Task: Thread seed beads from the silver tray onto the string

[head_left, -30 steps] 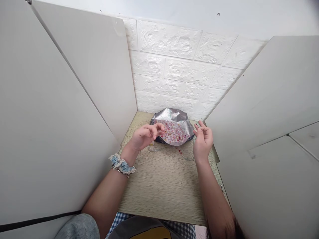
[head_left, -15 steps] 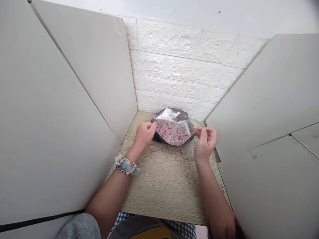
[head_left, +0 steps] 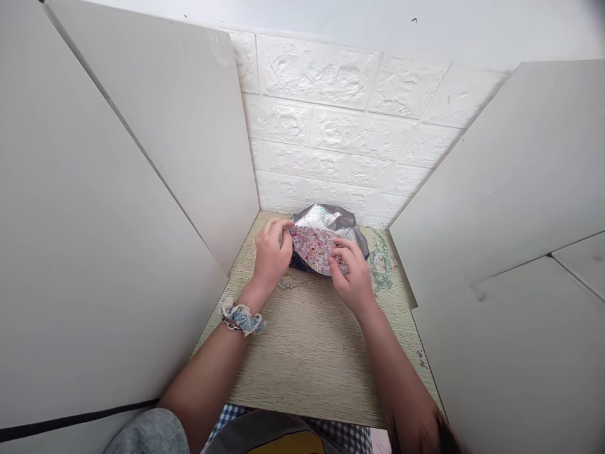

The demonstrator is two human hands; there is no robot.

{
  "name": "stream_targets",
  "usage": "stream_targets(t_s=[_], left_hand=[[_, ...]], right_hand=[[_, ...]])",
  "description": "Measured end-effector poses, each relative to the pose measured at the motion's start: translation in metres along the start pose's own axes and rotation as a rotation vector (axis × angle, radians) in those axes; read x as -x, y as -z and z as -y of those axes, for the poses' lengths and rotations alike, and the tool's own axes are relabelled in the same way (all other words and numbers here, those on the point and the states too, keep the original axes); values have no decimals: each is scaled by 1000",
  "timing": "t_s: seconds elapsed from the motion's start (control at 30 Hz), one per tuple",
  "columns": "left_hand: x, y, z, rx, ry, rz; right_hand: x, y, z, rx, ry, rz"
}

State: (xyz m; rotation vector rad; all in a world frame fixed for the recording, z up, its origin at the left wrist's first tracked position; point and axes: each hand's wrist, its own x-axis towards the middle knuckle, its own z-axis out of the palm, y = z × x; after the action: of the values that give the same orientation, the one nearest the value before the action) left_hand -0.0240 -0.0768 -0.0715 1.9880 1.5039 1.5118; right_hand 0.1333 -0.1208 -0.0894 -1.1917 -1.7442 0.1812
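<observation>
A bag with a silver lining point(head_left: 322, 215) lies against the back of the tabletop, its mouth spread wide. Many small pink, red and clear beads point(head_left: 309, 244) fill it. My left hand point(head_left: 274, 251) is at the bag's left rim, fingers bent and fingertips close together; anything between them is too small to name. Over the right part of the beads is my right hand point(head_left: 353, 275), with thumb and fingers curled towards each other in a loose pinch. What it holds, if anything, does not show. A pale beaded strand point(head_left: 290, 282) lies in front of the bag.
Green beaded strands point(head_left: 380, 265) lie on the wooden tabletop point(head_left: 302, 347) to the right of the bag. White panels point(head_left: 165, 113) close in the left and right sides. A white brick-pattern wall point(head_left: 326, 126) stands behind. Small shiny bits point(head_left: 420, 358) lie at the right edge.
My right hand has moved left, from beside the bag's right rim to over the beads. My left hand has shifted slightly up, its fingers less tightly closed. The green strands are now uncovered.
</observation>
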Motion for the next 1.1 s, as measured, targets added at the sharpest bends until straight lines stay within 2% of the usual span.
stream_targets(t_s=[0.07, 0.1, 0.23, 0.33, 0.5, 0.73, 0.83, 0.9, 0.93, 1.03, 1.1], left_hand=[[1, 0, -3, 118, 15, 49], [3, -1, -5, 191, 35, 111], [9, -5, -11, 417, 132, 458], [12, -8, -12, 456, 204, 626], [10, -8, -10, 464, 339, 671], [3, 0, -7, 412, 328, 789], [0, 5, -3, 354, 317, 849], [-3, 8, 1, 359, 298, 820], [-4, 9, 2, 366, 291, 768], [-7, 7, 7, 372, 294, 522], [-7, 4, 9, 366, 299, 425]], right_hand=[[1, -3, 1, 20, 28, 52], [1, -5, 1, 28, 37, 70], [2, -8, 2, 44, 51, 114], [3, -8, 2, 40, 44, 122], [1, -5, 3, 18, -10, 93], [1, -7, 2, 63, -23, 97], [3, -8, 1, 171, -7, 172], [4, -9, 1, 274, 31, 280], [5, -10, 1, 328, 54, 341], [6, -13, 1, 459, 102, 463], [7, -16, 1, 495, 125, 487]])
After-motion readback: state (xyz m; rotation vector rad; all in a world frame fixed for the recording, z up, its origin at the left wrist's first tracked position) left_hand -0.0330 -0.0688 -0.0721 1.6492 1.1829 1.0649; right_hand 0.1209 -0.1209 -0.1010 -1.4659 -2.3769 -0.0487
